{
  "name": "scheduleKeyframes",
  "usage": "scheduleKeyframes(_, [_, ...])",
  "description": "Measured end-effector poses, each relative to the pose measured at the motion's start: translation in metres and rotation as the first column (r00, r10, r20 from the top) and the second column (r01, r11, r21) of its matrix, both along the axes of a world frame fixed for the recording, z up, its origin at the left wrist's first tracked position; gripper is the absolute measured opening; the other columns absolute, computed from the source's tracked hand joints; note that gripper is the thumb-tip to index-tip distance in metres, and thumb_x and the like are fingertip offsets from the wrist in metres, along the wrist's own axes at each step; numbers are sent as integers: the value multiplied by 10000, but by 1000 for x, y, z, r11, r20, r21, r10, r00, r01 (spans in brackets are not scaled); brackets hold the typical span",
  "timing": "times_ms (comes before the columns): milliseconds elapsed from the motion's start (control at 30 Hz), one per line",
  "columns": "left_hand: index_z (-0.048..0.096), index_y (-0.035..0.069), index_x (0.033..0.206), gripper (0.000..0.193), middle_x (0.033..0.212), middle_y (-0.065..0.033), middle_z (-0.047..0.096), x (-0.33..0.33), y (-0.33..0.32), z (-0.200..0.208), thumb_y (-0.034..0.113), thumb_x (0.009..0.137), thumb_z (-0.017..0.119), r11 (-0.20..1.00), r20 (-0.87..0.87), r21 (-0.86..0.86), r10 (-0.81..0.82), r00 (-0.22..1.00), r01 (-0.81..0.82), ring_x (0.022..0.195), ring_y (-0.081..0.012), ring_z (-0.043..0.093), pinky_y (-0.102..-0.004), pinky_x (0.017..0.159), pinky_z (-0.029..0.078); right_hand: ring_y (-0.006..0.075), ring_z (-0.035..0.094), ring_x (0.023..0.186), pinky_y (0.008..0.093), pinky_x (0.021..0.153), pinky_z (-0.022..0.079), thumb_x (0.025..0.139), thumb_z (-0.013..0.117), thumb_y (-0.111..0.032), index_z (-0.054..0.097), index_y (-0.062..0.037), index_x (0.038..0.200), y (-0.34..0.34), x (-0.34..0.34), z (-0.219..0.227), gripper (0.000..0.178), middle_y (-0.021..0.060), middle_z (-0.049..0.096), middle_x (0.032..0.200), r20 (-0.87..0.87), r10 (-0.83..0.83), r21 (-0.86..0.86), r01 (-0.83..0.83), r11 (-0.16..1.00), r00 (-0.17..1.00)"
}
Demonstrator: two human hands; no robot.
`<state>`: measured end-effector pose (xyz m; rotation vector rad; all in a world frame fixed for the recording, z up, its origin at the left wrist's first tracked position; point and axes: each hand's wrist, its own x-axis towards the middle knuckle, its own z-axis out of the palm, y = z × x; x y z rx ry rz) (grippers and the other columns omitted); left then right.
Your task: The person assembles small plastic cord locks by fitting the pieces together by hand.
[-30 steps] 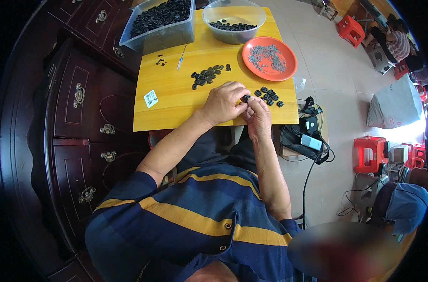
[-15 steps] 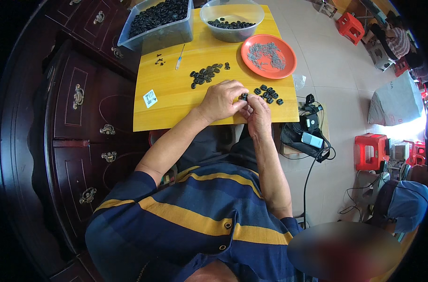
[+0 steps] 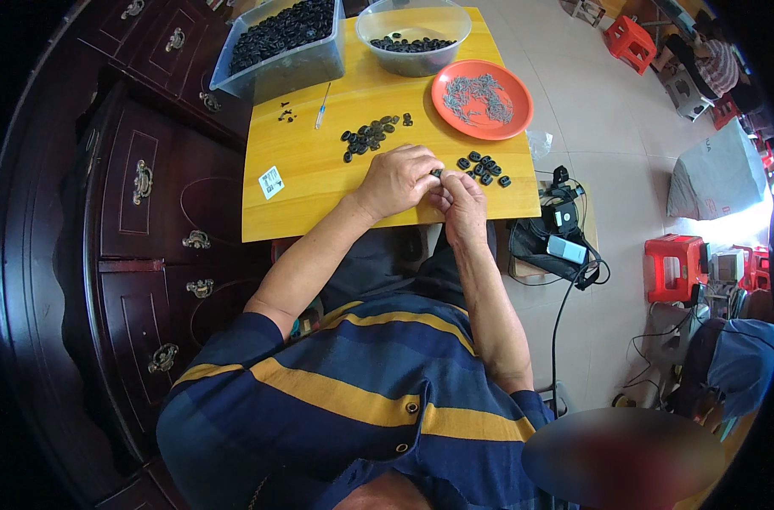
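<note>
Over the near edge of the yellow table (image 3: 297, 200), my left hand (image 3: 397, 180) and my right hand (image 3: 463, 204) meet fingertip to fingertip. Between them they pinch a small black oval plastic piece (image 3: 436, 173), mostly covered by the fingers. Just right of my hands lies a group of several similar black pieces (image 3: 486, 167). A looser pile of black oval pieces (image 3: 368, 136) spreads beyond my left hand. An orange-red plate (image 3: 443, 119) at the right back bears many thin grey metal pins (image 3: 480, 100).
At the back stand a rectangular plastic tub (image 3: 289, 78) and a round clear bowl (image 3: 414, 61), both holding black pieces. A thin blue-white tool (image 3: 321, 116) and a white label (image 3: 270, 182) lie at left. Dark wooden drawers (image 3: 140, 178) flank the table; a cabled bag (image 3: 552, 246) sits at right.
My fingers have closed further over the small black piece, so less of it shows. The whole view has shifted slightly; the piles look the same.
</note>
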<state>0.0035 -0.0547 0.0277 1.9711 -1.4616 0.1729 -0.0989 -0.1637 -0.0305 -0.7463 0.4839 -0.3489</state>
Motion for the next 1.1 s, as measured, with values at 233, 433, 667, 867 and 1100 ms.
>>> scheduleKeyframes(233, [678,25,946,206,908,-110,673,-2,1,-1,93,760,733,999,-75,-46,13,997,-17,777,-267,661,-338,697,534,43,511,643,189,577,406,908,624,-154,663,-54,899,2,1,2,108,-33,593,761,-39,-37,-45,35,998,999])
scheduleKeyframes(433, [678,35,959,197,884,-99,665,-4,2,-1,77,773,726,999,-167,-15,38,985,-41,730,-222,655,-319,663,527,43,513,645,189,573,407,913,620,-163,653,-58,898,3,0,2,111,-31,593,762,-38,-43,-44,41,998,998])
scheduleKeyframes(667, [675,47,948,185,854,-95,655,7,9,-16,109,778,712,986,-265,69,168,949,-155,714,-236,652,-334,653,521,85,590,727,224,659,493,951,608,-198,611,-64,999,8,-4,13,142,23,633,883,-31,-68,-18,68,998,997])
scheduleKeyframes(867, [676,52,998,200,886,-123,663,18,2,-41,144,828,627,954,-74,181,255,964,-238,813,-310,655,-397,736,522,97,603,739,236,691,504,956,606,-198,591,-85,985,4,-7,5,118,27,635,891,-6,-51,-51,50,997,999])
scheduleKeyframes(1100, [588,31,1180,338,968,-188,649,32,-14,-39,131,858,565,988,-269,50,153,951,-145,914,-363,627,-443,795,508,99,609,747,229,689,512,956,606,-191,592,-92,980,5,-8,1,103,27,635,887,19,-61,-80,62,995,998])
